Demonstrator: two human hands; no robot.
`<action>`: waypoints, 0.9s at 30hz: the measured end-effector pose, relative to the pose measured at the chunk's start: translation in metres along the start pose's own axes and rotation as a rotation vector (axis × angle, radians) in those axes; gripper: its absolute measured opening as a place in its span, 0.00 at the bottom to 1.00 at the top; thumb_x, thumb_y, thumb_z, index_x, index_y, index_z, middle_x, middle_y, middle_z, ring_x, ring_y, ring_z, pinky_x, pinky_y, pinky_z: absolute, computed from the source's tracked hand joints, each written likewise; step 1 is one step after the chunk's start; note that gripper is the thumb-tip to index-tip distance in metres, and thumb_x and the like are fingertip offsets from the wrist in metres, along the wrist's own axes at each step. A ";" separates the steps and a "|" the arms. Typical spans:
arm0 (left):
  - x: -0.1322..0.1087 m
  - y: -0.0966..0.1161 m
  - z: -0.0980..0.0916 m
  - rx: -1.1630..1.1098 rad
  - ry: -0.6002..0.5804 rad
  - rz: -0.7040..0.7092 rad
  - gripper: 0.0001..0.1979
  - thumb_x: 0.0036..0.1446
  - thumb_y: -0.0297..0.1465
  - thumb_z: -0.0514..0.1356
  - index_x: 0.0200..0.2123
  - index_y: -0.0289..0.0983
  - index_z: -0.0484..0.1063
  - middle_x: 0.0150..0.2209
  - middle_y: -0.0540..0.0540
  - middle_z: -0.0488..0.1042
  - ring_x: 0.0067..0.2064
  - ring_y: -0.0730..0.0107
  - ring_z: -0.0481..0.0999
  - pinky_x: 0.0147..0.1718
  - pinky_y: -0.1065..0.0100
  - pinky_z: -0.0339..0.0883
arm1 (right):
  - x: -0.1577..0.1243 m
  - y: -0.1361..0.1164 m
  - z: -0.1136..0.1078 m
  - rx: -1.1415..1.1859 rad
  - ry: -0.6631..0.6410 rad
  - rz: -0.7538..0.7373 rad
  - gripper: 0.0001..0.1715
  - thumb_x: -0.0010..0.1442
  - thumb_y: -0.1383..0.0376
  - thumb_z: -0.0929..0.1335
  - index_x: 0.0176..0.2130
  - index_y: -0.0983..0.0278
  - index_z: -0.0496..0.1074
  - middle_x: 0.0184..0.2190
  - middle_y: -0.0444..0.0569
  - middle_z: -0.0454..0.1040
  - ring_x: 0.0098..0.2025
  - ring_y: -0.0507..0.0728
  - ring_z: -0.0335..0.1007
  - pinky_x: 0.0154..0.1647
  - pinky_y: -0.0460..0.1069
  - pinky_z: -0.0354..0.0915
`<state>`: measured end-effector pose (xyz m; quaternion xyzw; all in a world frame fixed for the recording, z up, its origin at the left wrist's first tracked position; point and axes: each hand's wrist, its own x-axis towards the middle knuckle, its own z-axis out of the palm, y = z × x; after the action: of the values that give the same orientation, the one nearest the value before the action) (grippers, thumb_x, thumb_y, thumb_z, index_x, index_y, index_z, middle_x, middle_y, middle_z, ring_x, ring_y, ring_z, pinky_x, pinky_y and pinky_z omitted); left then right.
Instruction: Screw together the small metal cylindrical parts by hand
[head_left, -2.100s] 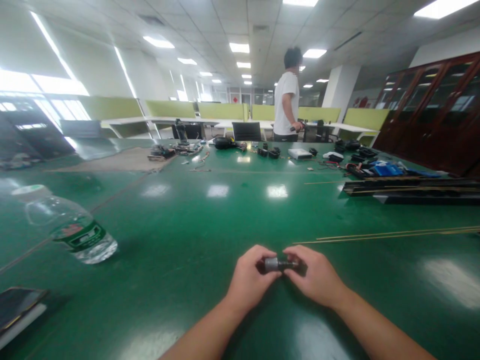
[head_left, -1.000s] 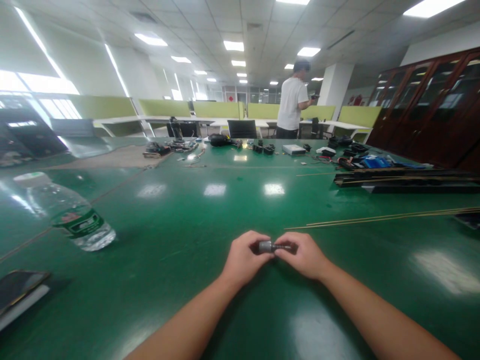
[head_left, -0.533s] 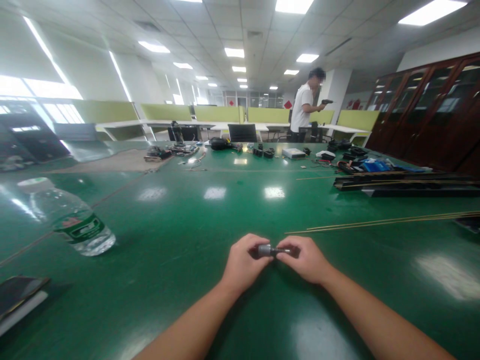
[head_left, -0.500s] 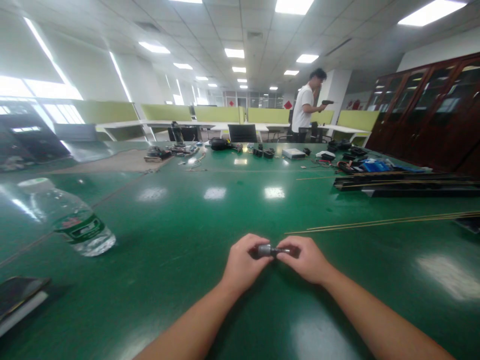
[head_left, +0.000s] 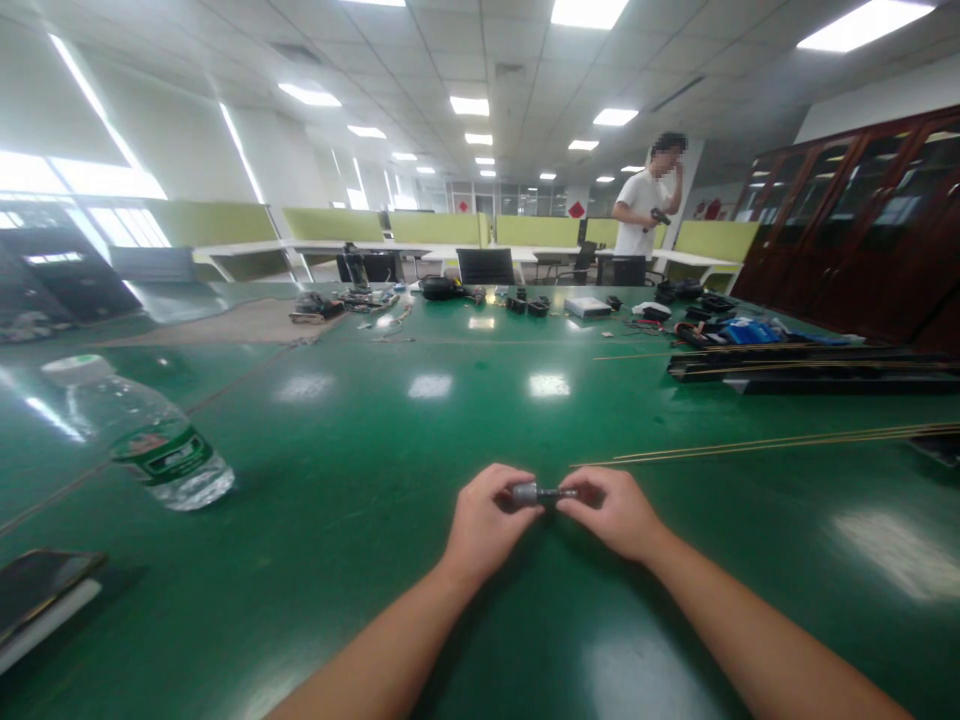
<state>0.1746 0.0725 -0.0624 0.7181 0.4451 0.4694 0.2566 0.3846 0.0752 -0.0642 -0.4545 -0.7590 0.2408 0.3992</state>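
Over the green table (head_left: 337,600), a small grey metal cylinder (head_left: 525,493) with a thin dark shaft (head_left: 553,493) lies level between my hands. My left hand (head_left: 487,520) is closed, pinching the cylinder with thumb and fingers. Thumb and bent fingers of my right hand (head_left: 611,510) close around the far end of the shaft. A short stretch of shaft shows between the two hands; its exact kind is too small to make out.
A clear water bottle (head_left: 169,450) with a green label stands left; a dark phone-like slab (head_left: 45,590) lies nearer. Thin yellowish rods (head_left: 720,447) and black rails (head_left: 810,370) lie right. Electronic parts line the far edge. A person (head_left: 645,205) holds a drill beyond.
My right hand has shifted slightly right along the shaft, so more of it shows. My left hand has barely moved. The person in the background has moved right and raised a hand.
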 end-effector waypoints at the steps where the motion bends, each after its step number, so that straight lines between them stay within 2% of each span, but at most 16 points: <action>1: 0.000 0.000 0.000 -0.002 0.001 0.002 0.12 0.45 0.26 0.69 0.36 0.39 0.76 0.38 0.46 0.75 0.39 0.66 0.75 0.36 0.68 0.71 | 0.000 0.000 0.000 -0.003 0.001 0.001 0.07 0.53 0.62 0.73 0.34 0.63 0.78 0.29 0.48 0.78 0.30 0.55 0.72 0.32 0.48 0.65; 13: 0.002 -0.001 -0.001 -0.036 0.035 -0.029 0.13 0.45 0.26 0.68 0.37 0.39 0.77 0.39 0.46 0.75 0.40 0.66 0.75 0.36 0.69 0.72 | -0.001 0.006 -0.003 -0.013 0.039 0.028 0.08 0.53 0.61 0.72 0.33 0.63 0.78 0.30 0.48 0.79 0.31 0.55 0.72 0.32 0.48 0.66; 18: 0.002 -0.001 -0.002 -0.038 0.050 -0.044 0.13 0.46 0.30 0.68 0.38 0.38 0.76 0.40 0.45 0.76 0.39 0.65 0.75 0.36 0.67 0.72 | -0.001 0.007 -0.005 0.011 0.060 0.033 0.09 0.53 0.60 0.72 0.33 0.63 0.77 0.29 0.48 0.78 0.30 0.55 0.71 0.32 0.48 0.66; 20: 0.003 -0.001 -0.004 0.001 0.080 -0.091 0.14 0.46 0.34 0.68 0.38 0.38 0.76 0.38 0.45 0.76 0.37 0.64 0.75 0.35 0.66 0.71 | 0.000 0.008 -0.006 0.076 0.059 0.054 0.11 0.56 0.57 0.71 0.32 0.64 0.75 0.28 0.47 0.76 0.30 0.55 0.71 0.32 0.48 0.66; 23: 0.006 -0.002 -0.006 -0.007 0.113 -0.228 0.18 0.49 0.42 0.66 0.39 0.36 0.75 0.33 0.46 0.76 0.32 0.66 0.74 0.32 0.67 0.68 | 0.000 0.011 -0.005 0.247 0.014 0.136 0.20 0.65 0.52 0.62 0.31 0.64 0.70 0.22 0.44 0.70 0.24 0.52 0.66 0.26 0.46 0.63; 25: 0.008 -0.005 -0.005 -0.114 0.112 -0.298 0.21 0.53 0.46 0.63 0.41 0.35 0.73 0.33 0.46 0.77 0.33 0.66 0.75 0.33 0.68 0.68 | 0.001 0.014 -0.002 0.323 -0.028 0.180 0.25 0.68 0.51 0.56 0.30 0.64 0.67 0.19 0.42 0.65 0.20 0.50 0.61 0.22 0.44 0.59; 27: 0.009 -0.008 -0.005 -0.252 0.124 -0.355 0.24 0.54 0.47 0.62 0.46 0.34 0.71 0.37 0.44 0.78 0.36 0.66 0.76 0.36 0.67 0.69 | 0.001 0.016 0.001 0.342 -0.062 0.185 0.26 0.68 0.50 0.56 0.29 0.63 0.65 0.18 0.41 0.63 0.20 0.50 0.59 0.22 0.44 0.58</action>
<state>0.1679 0.0841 -0.0628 0.5605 0.5170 0.5123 0.3949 0.3914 0.0836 -0.0756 -0.4401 -0.6742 0.4156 0.4230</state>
